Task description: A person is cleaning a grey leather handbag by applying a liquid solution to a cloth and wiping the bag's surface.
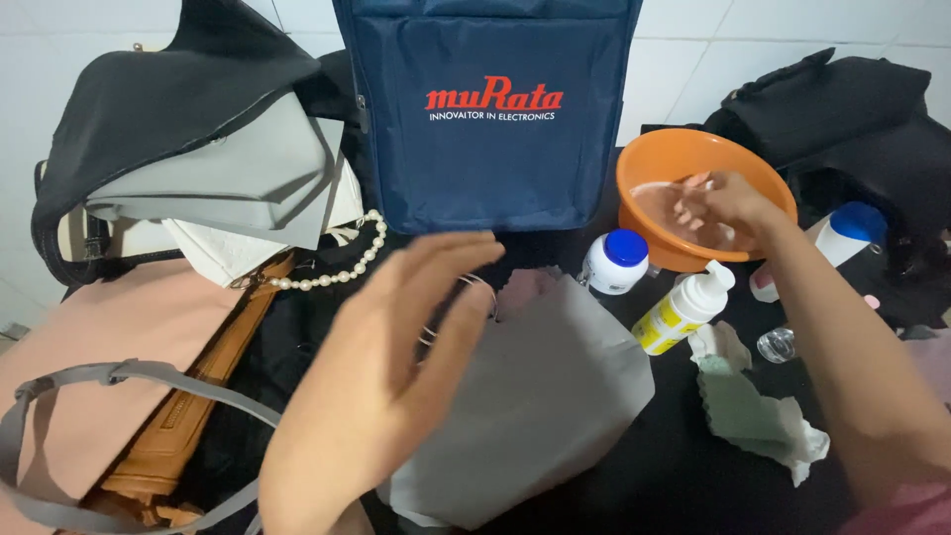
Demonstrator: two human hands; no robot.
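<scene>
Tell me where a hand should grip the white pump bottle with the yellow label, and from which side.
Grip the pump bottle around its yellow-labelled body, coming from above: it lies tilted with the pump head toward the orange bowl, and the white jar crowds its left.

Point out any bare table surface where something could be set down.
Bare black table shows between the grey bag and the crumpled cloth, toward the near edge. Crowded: bottles and jars by the orange bowl, where the right hand reaches; bags fill the left side.
</scene>
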